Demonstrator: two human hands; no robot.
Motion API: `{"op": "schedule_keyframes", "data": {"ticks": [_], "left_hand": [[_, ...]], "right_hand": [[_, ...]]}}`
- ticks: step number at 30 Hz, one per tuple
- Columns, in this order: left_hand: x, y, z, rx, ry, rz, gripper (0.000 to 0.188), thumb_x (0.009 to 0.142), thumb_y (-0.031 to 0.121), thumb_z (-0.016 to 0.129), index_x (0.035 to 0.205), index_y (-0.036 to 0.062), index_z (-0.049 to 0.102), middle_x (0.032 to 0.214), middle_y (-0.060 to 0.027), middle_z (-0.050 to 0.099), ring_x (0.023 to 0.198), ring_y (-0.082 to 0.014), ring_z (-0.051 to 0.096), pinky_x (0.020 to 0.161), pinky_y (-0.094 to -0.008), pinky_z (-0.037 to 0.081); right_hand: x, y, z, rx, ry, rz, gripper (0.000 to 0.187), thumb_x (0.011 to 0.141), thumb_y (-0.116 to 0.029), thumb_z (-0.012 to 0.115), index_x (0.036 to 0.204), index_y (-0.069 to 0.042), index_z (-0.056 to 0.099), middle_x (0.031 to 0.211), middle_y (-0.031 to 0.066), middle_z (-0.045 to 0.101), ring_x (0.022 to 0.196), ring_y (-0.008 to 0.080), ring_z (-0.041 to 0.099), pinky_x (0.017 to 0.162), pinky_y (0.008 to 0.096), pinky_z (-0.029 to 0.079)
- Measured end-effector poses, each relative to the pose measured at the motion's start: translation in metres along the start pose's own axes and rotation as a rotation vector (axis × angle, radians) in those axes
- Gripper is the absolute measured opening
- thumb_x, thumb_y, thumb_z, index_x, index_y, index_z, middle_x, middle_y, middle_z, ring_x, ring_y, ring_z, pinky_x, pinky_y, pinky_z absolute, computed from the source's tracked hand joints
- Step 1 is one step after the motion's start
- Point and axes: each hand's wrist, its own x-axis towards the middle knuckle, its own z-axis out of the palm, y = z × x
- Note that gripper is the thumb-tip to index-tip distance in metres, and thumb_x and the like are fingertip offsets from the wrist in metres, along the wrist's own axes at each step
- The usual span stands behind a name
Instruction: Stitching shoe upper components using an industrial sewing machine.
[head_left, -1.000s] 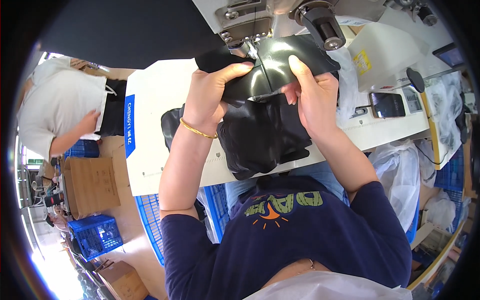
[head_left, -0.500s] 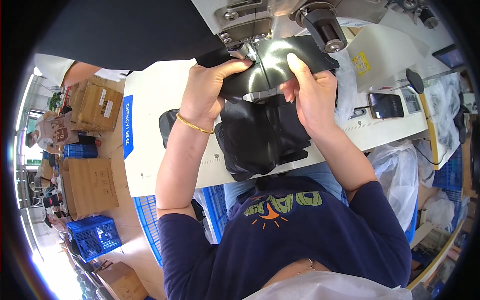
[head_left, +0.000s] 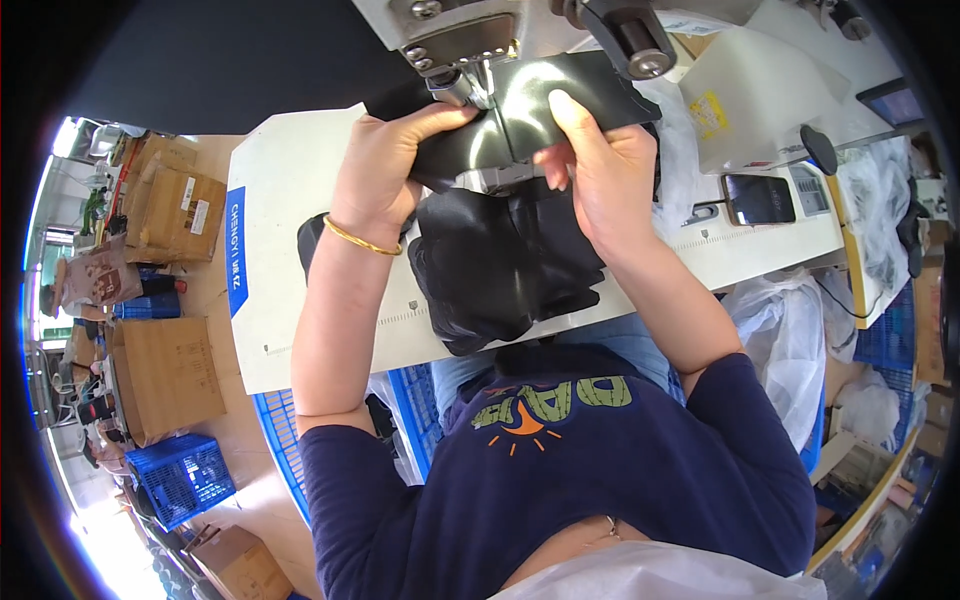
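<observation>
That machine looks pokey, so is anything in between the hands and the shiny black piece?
Nothing visible. The left hand and right hand grip the shiny black piece directly. The metal machine foot is near the left thumb, but not in between.

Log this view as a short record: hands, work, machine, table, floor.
left hand: pinching the black sheet, thumb on top; gold bracelet on wrist
right hand: gripping the same sheet farther right, thumb on top
work: shiny sheet with a line running down between the hands
machine: sewing machine foot at that line; contact unclear
table: white; black pile at near edge, phone to the right
floor: blue crate and cardboard box at left
</observation>
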Motion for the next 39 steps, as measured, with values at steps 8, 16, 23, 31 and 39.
{"op": "schedule_keyframes", "data": {"ticks": [8, 16, 23, 31, 39], "left_hand": [[0.008, -0.005, -0.003, -0.029, 0.017, 0.007, 0.013, 0.076, -0.005, 0.065, 0.087, -0.0114, 0.067, 0.085, -0.0152, 0.066, 0.073, -0.0203, 0.065, 0.065, -0.0281, 0.054], [-0.003, -0.002, -0.007, -0.199, -0.02, -0.089, 0.012, 0.082, 0.004, 0.06, 0.09, -0.0034, 0.066, 0.092, -0.01, 0.066, 0.081, -0.0182, 0.064, 0.072, -0.0293, 0.052], [-0.002, 0.0, -0.029, -0.061, -0.199, -0.135, 0.009, 0.078, 0.0, 0.059, 0.083, -0.0029, 0.066, 0.09, -0.0089, 0.066, 0.08, -0.0179, 0.064, 0.07, -0.0293, 0.052], [-0.07, -0.051, -0.007, -0.245, -0.02, -0.079, 0.023, 0.073, -0.008, 0.055, 0.092, -0.0028, 0.065, 0.092, -0.0067, 0.066, 0.085, -0.014, 0.06, 0.076, -0.0258, 0.047], [-0.082, -0.046, 0.004, -0.234, -0.056, -0.055, 0.029, 0.076, -0.009, 0.065, 0.104, -0.0025, 0.062, 0.095, -0.0097, 0.067, 0.086, -0.0178, 0.065, 0.08, -0.0301, 0.053]], "right_hand": [[0.005, 0.001, -0.006, -0.102, -0.046, 0.021, 0.026, 0.091, -0.017, 0.058, 0.076, 0.003, 0.064, 0.058, 0.01, 0.061, 0.046, 0.0092, 0.054, 0.042, 0.0206, 0.04], [0.006, -0.002, -0.006, -0.092, -0.055, 0.038, 0.026, 0.09, -0.017, 0.059, 0.072, 0.002, 0.061, 0.057, 0.0082, 0.06, 0.046, 0.0096, 0.055, 0.042, 0.0208, 0.041], [0.004, -0.005, -0.006, -0.073, -0.068, 0.071, 0.02, 0.089, -0.015, 0.059, 0.077, 0.001, 0.062, 0.06, 0.0056, 0.059, 0.049, 0.01, 0.058, 0.041, 0.0213, 0.041], [-0.057, 0.005, -0.011, 0.044, -0.026, 0.049, 0.021, 0.084, -0.006, 0.063, 0.104, 0.0, 0.06, 0.098, 0.0032, 0.062, 0.088, 0.0083, 0.057, 0.079, 0.0245, 0.047], [-0.064, 0.01, -0.013, 0.016, -0.122, 0.086, 0.021, 0.084, -0.002, 0.064, 0.104, -0.001, 0.058, 0.097, 0.0029, 0.061, 0.086, 0.0089, 0.058, 0.076, 0.0234, 0.049]]}}
